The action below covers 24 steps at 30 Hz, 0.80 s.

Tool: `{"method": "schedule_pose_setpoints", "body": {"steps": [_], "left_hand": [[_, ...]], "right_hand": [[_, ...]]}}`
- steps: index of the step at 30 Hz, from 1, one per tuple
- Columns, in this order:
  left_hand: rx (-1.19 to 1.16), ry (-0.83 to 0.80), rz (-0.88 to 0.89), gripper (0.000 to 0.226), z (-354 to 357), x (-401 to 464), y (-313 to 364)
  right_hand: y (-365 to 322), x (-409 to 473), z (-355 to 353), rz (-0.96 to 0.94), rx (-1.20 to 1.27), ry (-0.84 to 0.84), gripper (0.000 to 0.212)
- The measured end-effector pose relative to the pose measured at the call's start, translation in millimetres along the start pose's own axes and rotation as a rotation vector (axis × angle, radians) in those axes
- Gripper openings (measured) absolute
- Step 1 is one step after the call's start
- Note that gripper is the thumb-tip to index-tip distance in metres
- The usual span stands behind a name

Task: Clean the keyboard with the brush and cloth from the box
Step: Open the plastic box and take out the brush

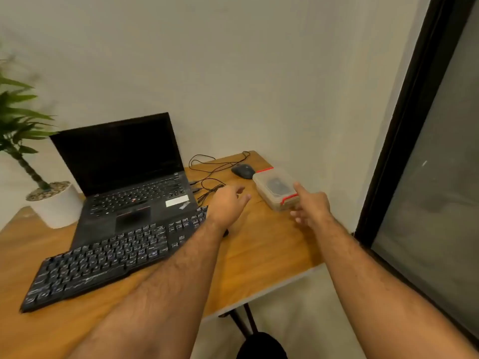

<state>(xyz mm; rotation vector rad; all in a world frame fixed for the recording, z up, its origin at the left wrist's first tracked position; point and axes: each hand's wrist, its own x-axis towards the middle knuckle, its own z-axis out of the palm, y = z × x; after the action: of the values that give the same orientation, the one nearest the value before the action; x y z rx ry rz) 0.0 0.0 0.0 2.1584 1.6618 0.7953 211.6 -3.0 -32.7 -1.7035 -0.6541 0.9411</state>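
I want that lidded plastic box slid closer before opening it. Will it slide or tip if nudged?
The box is low and wide, so it probably slides on the smooth wooden table rather than tipping. Its thin translucent walls suggest it is light and may skid. The right hand already reaches it.

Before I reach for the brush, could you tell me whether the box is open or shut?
Shut: the box has its clear lid on, with red clips at both ends.
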Motion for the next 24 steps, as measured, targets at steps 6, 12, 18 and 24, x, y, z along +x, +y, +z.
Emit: {"method": "schedule_pose_setpoints", "body": {"steps": [6, 12, 18, 24], "left_hand": [[-0.087, -0.003, -0.054, 0.048, 17, 52, 4], [-0.142, -0.040, -0.126, 0.035, 28, 90, -7], [-0.190, -0.027, -0.184, 0.031, 33, 85, -30], [-0.284, -0.120, -0.329, 0.032, 30, 58, -32]], "right_hand": [[-3, 23, 15, -0.055, -0.143, -0.040, 0.046], [-7, 52, 8, -0.069, -0.212, -0.208, 0.024], [-20, 63, -1, -0.114, -0.291, -0.352, 0.017], [-19, 68, 6, -0.181, -0.221, -0.292, 0.017]]}}
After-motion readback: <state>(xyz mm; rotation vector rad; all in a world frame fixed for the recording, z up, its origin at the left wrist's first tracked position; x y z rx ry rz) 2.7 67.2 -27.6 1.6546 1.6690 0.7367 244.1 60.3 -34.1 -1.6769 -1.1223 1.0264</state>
